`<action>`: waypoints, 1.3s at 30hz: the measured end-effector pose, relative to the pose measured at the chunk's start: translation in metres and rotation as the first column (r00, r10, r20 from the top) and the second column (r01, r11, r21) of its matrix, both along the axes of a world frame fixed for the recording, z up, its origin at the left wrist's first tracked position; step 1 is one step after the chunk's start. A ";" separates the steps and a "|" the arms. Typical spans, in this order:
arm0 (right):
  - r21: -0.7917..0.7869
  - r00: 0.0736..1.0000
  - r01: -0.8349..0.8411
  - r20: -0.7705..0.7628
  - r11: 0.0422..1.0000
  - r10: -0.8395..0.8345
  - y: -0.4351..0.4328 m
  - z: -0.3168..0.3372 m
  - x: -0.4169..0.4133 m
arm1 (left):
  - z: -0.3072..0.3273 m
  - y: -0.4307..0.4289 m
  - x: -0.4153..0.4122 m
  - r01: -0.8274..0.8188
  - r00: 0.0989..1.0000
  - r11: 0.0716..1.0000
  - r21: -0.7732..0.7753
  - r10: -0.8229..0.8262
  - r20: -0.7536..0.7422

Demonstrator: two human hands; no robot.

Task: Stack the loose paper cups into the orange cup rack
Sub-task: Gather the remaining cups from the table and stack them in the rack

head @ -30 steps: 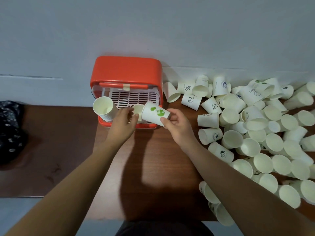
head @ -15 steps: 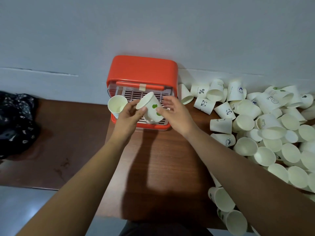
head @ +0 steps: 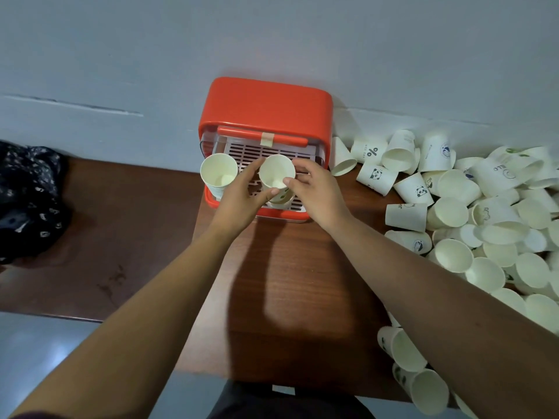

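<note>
An orange plastic cup rack (head: 266, 113), glossy and round-cornered like a small box, stands on a dark brown wooden table (head: 302, 282) with its back to a pale grey wall (head: 272, 34). Its front is open. Across the opening runs an orange bar (head: 239, 133) with a strip of beige tape (head: 267, 139) stuck on it, and inside lies a white slatted tray (head: 251, 152).

At the left of the tray stands a stack of white paper cups (head: 219, 173), mouth up, its side ridged with many rims. Beside it, over the middle of the tray, is a white paper cup (head: 276, 173), upright with its smooth inside showing. The left hand (head: 242, 198) grips it with the thumb in front and a finger along its far left side. The right hand (head: 317, 192) holds it too, thumb tip on the near rim and fingers curved round its right side. Just below it a lower cup with a green mark (head: 284, 196) peeks out; how far the two are nested I cannot tell.

To the right a heap of loose paper cups (head: 484, 222) sprawls over the table, tipped every way, some printed with pandas or a percent sign. At the far left lies a crumpled black patterned cloth (head: 27, 201).
</note>
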State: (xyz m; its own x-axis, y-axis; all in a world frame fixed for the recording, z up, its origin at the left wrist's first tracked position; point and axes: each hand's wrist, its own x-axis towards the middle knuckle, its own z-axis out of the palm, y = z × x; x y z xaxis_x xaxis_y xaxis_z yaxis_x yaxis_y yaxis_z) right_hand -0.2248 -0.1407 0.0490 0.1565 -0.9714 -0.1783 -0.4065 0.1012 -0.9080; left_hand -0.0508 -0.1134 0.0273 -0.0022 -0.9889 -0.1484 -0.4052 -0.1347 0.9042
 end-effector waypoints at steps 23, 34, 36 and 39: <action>-0.046 0.894 0.038 -0.445 0.998 -0.055 0.042 -0.012 -0.031 | -0.017 0.013 -0.007 -0.049 0.962 0.999 0.000 0.047 0.268; -0.052 0.687 0.369 -0.657 0.928 -0.310 0.186 0.050 -0.187 | 0.021 0.064 -0.110 0.581 0.762 0.807 0.105 -0.584 0.280; -0.059 0.660 0.423 -0.664 0.904 -0.352 0.217 0.053 -0.209 | 0.028 0.081 -0.136 0.669 0.695 0.738 0.091 -0.665 0.274; -0.027 0.662 0.469 -0.651 0.883 -0.372 0.264 0.047 -0.225 | 0.026 0.110 -0.169 0.744 0.627 0.662 0.088 -0.738 0.250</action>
State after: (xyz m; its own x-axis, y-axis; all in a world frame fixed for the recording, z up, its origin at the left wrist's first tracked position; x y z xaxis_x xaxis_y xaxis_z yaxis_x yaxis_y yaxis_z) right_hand -0.4502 0.1229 0.0960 -0.4564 -0.8643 -0.2111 -0.7524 0.5016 -0.4269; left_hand -0.2200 -0.0034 0.0536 -0.7035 -0.6723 -0.2305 -0.5624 0.3284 0.7588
